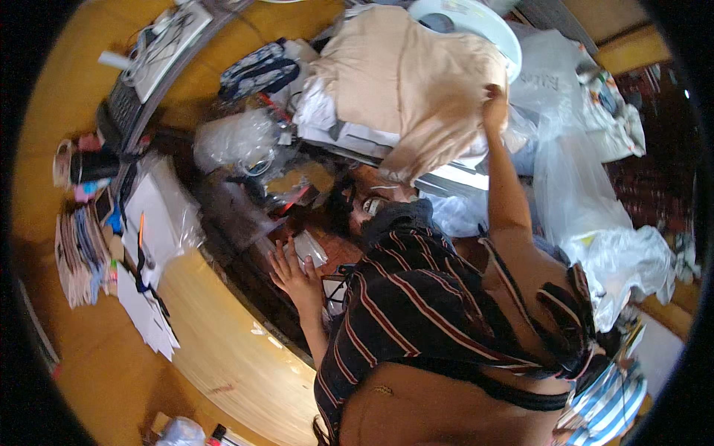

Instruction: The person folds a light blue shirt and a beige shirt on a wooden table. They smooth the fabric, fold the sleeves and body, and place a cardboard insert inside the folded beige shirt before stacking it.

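Observation:
A beige garment (416, 82) lies spread over a pile of folded cloth, part of it hanging down toward me. My right hand (493, 111) reaches out to the garment's right edge, its fingers curled on the fabric. White cloth (317, 108) shows from under the garment's left side. Lower down, my left hand (295, 276) is held with fingers spread and nothing in it. Beside those fingers is a small clear plastic packet (310, 248). Whether the hand touches the packet I cannot tell.
A white round basin (502, 30) stands behind the garment. Large clear plastic bags (565, 126) fill the right side. Plastic-wrapped items (238, 141) lie left of the pile. Along the left runs a wooden surface (230, 334), with papers (152, 215) and stacked notebooks (78, 256) beyond it.

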Available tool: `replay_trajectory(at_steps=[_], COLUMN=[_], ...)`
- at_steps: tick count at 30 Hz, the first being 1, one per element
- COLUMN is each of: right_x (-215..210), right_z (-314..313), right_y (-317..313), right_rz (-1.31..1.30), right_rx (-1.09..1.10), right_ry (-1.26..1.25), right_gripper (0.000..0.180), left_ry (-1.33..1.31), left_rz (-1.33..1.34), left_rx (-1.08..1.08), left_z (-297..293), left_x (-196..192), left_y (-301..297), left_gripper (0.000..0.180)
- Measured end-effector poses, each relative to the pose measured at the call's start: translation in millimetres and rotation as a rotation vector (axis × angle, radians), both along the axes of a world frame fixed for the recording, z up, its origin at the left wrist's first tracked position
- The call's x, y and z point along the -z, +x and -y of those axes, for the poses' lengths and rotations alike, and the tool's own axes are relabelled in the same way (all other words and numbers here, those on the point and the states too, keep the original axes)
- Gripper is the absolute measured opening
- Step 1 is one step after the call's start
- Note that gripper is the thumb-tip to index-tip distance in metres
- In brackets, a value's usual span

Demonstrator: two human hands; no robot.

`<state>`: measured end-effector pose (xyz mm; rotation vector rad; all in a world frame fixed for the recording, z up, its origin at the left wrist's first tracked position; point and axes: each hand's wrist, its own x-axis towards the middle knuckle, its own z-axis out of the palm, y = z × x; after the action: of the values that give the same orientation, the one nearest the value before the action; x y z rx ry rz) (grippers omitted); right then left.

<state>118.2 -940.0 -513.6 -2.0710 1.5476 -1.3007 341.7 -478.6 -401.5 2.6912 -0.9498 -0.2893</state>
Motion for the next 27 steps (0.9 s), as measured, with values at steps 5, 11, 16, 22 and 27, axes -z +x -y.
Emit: replay_trajectory(at_steps=[5, 11, 16, 22, 27], right_x=[-49.1, -72.8, -224.4, -304.5, -230.8], right_z=[-24.2, -19.5, -102.2, -204.9, -219.8], right_y=[-77.4, -47.6, 59.3, 86.8, 141.8], right_rz=[-0.674, -0.463, -0.454, -0.115, -0.759], right_rx=[-0.249, -0.399, -0.931, -1.532, -1.869], right_ry=[0.309, 0.432, 0.406, -0.228, 0.078], right_gripper=[0.040, 0.016, 0.024, 0.028, 0.037], left_ry=[-0.146, -0.253, -0.706, -0.816, -1.180], left_rz=[-0.143, -0.356, -0.193, -0.184, -0.212], left_rx=[0.251, 0.536, 0.375, 0.402, -0.014], left_z=[42.5, 92.4, 143.5, 95.4, 2.0], left_x=[4.2, -21.6, -86.0, -117.5, -229.1], left_y=[17.0, 4.0, -25.6, -21.5, -50.9], left_gripper=[0.041, 0.043, 0.041, 0.020, 0.024])
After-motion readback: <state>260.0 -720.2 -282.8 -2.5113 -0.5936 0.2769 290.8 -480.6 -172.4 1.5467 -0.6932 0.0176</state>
